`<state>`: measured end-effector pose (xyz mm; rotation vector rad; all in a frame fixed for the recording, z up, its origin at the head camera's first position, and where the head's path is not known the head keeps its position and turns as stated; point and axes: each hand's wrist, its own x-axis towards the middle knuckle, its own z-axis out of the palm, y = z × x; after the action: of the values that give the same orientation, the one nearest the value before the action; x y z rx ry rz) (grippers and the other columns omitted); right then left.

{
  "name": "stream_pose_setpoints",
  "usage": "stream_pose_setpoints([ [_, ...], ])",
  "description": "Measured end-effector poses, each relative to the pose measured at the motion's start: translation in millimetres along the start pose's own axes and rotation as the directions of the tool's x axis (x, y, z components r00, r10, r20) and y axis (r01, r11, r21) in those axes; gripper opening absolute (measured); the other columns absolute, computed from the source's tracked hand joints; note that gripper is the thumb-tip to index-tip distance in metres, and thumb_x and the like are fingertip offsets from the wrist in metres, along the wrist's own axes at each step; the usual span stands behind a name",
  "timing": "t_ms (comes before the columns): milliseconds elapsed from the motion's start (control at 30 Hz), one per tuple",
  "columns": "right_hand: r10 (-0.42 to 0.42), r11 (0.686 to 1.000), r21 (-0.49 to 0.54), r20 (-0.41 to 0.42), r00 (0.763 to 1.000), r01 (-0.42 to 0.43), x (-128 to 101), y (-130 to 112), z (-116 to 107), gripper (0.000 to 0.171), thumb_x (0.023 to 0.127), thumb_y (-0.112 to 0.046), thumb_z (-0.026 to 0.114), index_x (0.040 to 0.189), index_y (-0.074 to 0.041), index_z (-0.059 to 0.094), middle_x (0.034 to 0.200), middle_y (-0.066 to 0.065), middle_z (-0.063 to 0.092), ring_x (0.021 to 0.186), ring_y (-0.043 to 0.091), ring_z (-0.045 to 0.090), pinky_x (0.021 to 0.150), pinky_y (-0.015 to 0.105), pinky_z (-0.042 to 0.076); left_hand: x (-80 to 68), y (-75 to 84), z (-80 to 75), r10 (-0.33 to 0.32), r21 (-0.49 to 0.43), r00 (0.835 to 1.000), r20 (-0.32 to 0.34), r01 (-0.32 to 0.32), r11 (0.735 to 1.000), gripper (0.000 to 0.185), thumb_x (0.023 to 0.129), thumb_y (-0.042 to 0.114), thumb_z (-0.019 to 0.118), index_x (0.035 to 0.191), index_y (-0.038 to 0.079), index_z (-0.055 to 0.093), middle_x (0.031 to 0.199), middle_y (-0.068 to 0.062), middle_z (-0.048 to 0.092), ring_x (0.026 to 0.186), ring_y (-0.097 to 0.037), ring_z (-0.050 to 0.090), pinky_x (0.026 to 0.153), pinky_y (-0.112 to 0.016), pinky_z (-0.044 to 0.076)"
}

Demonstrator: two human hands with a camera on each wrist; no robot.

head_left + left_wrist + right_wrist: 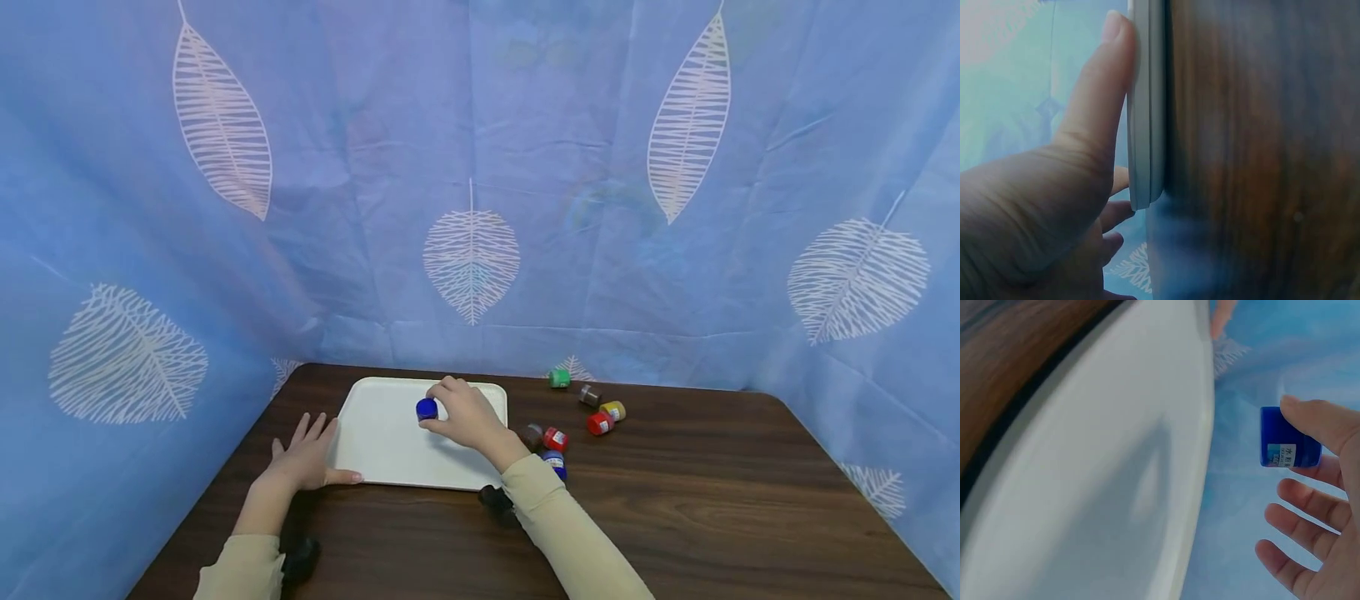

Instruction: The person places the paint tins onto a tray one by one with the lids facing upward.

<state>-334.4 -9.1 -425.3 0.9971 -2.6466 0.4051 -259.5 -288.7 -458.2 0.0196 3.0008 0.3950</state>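
behind everything hangs a pale blue fabric backdrop with white leaf prints (471, 258), wrapped round three sides. below it sits the dark brown wooden desk (675, 500), and on its left half the flat white rectangular plastic tray (390, 454). left hand (303, 457) lies flat on the desk with fingers spread and straight, its thumb pressed along the tray's near-left edge; the left wrist view shows that thumb right against the rim. right hand (468, 415) is over the tray, thumb and forefinger pinching a small blue paint pot (426, 408), other fingers loosely curled beneath it. just off the tray's right edge, a loose scatter of little paint pots: green (558, 378), brown (590, 395), yellow (613, 410), two red (599, 423) and another blue one (555, 463) near the right sleeve.
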Motion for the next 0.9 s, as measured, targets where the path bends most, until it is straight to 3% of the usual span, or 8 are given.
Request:
stream_pose_setpoints([
  [300, 0.045, 0.999, -0.002, 0.022, 0.999, -0.045, 37.6, -21.1, 36.5, 0.043, 0.084, -0.049, 0.072, 0.116, -0.019, 0.067, 0.107, -0.001, 0.065, 0.092, 0.013, 0.062, 0.069, 0.025, 0.050, 0.4, 2.9, 0.0, -0.041, 0.002, 0.999, 0.009, 0.041, 0.999, 0.126, 0.065, 0.077, 0.069, 0.153, 0.000, 0.022, 0.157, -0.034, 0.015, 0.145, -0.054, 0.004, 0.101, -0.083, 0.010],
  [533, 0.127, 0.990, 0.049, 0.031, 0.991, -0.129, 68.3, -34.0, 62.1, 0.046, 0.084, -0.047, 0.073, 0.119, -0.018, 0.067, 0.109, 0.002, 0.067, 0.096, 0.017, 0.063, 0.074, 0.027, 0.053, -3.6, 0.0, -3.3, -0.062, -0.005, 0.998, 0.026, 0.062, 0.998, 0.128, 0.065, 0.077, 0.069, 0.154, 0.000, 0.020, 0.156, -0.035, 0.013, 0.144, -0.056, 0.002, 0.099, -0.085, 0.010],
  [700, 0.151, 0.989, -0.011, 0.088, 0.985, -0.151, 86.7, -42.1, 77.8, 0.047, 0.086, -0.051, 0.070, 0.124, -0.023, 0.065, 0.112, 0.000, 0.065, 0.101, 0.017, 0.061, 0.077, 0.027, 0.051, -9.0, -1.6, -5.9, -0.066, -0.003, 0.997, 0.046, 0.067, 0.998, 0.126, 0.066, 0.077, 0.069, 0.154, 0.000, 0.021, 0.156, -0.036, 0.013, 0.143, -0.058, 0.002, 0.098, -0.086, 0.010],
  [900, 0.215, 0.976, -0.061, 0.114, 0.970, -0.209, 98.0, -37.5, 81.4, 0.046, 0.086, -0.051, 0.070, 0.125, -0.027, 0.064, 0.113, -0.002, 0.063, 0.099, 0.014, 0.057, 0.077, 0.028, 0.046, -4.6, 6.7, -4.7, -0.050, -0.010, 0.997, 0.053, 0.050, 0.999, 0.126, 0.066, 0.078, 0.068, 0.154, 0.001, 0.021, 0.156, -0.036, 0.014, 0.143, -0.057, 0.002, 0.098, -0.086, 0.011],
])
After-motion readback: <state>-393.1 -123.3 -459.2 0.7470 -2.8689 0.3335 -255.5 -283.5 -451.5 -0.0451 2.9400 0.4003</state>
